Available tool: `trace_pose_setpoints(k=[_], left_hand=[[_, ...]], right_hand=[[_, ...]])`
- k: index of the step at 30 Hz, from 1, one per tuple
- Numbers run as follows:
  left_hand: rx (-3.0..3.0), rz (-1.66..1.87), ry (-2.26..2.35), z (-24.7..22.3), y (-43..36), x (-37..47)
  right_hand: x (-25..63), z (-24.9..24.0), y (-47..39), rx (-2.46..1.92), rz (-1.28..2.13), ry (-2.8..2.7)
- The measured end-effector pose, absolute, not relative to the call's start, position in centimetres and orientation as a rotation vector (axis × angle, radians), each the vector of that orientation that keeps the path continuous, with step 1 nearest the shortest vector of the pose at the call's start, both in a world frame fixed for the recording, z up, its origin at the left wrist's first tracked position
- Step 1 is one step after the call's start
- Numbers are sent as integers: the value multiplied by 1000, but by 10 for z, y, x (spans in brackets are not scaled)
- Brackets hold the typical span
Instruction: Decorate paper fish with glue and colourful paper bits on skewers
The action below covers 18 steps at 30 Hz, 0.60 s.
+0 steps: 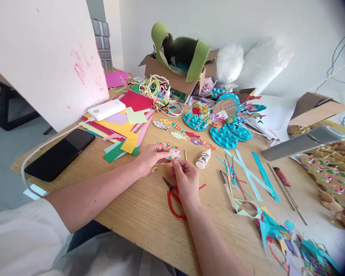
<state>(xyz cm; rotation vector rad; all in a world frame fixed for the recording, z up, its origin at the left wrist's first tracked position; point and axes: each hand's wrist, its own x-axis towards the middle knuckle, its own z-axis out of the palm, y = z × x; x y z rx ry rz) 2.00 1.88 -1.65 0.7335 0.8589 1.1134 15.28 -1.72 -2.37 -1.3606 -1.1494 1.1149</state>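
Small pale-purple paper cutout [175,154] — pinched in closed fingertips of both left hand [149,159] and right hand [187,182], over the wooden worktop [143,214] inside its near edge — might crease if squeezed too hard.

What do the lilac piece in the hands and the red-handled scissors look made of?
Lilac piece: probably paper or thin card, matte, flat, sharply cut.
Red-handled scissors: slim dark blades, likely metal; smooth, evenly coloured handles, perhaps plastic, or metal with a coating.
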Motion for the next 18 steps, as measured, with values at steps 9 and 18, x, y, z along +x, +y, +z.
trace_pose_setpoints(k=[9, 18], left_hand=[[690, 1115, 863, -14, 18, 20], [683, 1103, 828, -14, 19, 19]], right_hand=[[153, -24, -17, -1329, 1137, -1130], [153, -24, -18, -1257, 1182, -1149]])
